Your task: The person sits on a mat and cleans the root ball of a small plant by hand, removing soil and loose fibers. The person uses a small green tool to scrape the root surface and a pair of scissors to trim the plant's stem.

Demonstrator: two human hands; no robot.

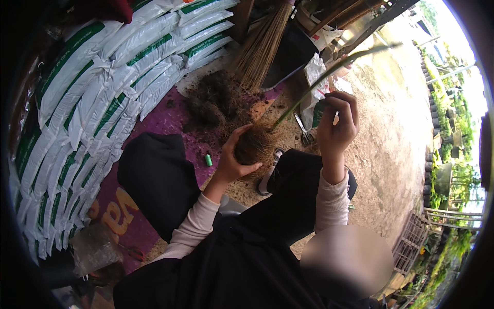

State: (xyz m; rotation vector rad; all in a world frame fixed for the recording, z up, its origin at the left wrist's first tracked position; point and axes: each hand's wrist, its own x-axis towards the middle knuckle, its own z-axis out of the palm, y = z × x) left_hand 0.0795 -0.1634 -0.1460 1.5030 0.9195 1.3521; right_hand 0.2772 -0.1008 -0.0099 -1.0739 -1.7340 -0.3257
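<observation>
My left hand [232,157] is wrapped round the side of a plant's root ball [256,146], a round mass covered in brown fibre, held above the ground between my knees. From its top a long green stalk [321,82] slants up to the right. Raised to the right of the ball, apart from it, is my right hand [337,121]. Its fingers are curled in toward the thumb; anything thin between them is too small to make out. A small green spool [208,160] lies on the purple mat [164,121] left of my left hand.
A heap of dark fibre [213,103] lies beyond the ball, beside a stick broom [265,49]. Scissors [305,135] rest on the concrete by a crumpled white bag [314,77]. Stacked white-and-green sacks [118,77] line the left. Red-handled scissors [135,253] lie lower left.
</observation>
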